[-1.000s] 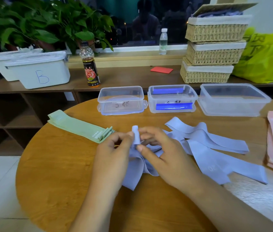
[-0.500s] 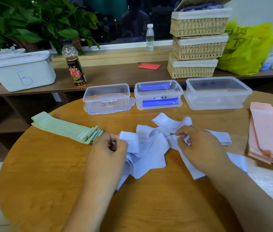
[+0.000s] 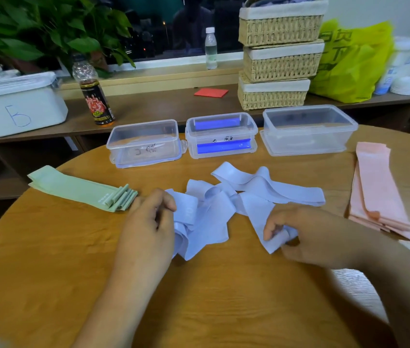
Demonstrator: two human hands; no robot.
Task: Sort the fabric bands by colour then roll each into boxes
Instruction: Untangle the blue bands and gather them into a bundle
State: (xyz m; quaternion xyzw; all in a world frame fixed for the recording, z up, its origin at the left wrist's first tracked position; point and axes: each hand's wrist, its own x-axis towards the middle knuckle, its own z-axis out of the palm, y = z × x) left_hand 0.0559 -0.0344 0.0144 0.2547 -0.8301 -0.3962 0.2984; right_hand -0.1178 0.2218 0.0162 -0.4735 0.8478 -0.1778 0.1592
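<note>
One round wooden worktop [image 3: 211, 297] fills the lower view, with a long shelf [image 3: 163, 106] running behind it. On the shelf stand one leafy plant [image 3: 48, 28], one yellow-green bag [image 3: 349, 64], three wicker baskets [image 3: 279, 61] stacked in a single column, and one white lidded bin [image 3: 15, 104] with a mark handwritten on its front.

At the far edge of the worktop three clear boxes sit in a row, all without lids: the left box [image 3: 144, 146], the middle box [image 3: 221, 140], which shows two bright blue strips, and the larger right box [image 3: 308, 129].

Three groups of fabric bands lie on the worktop. The lavender bands [image 3: 256, 189] are in a loose tangle at the centre, too overlapped to count. The green bands [image 3: 73, 188] lie stacked flat to the left and the pink bands [image 3: 374, 184] stacked flat to the right.

Both hands are in the lavender tangle. The left hand [image 3: 146, 227] has its grip pinched on one band end; the right hand [image 3: 312, 234] has its grip curled round a bunched band end, well apart from the left.

Two bottles stand behind: one dark-labelled bottle [image 3: 94, 96] and one clear bottle [image 3: 211, 49]. One red card [image 3: 211, 92] lies on the shelf.
</note>
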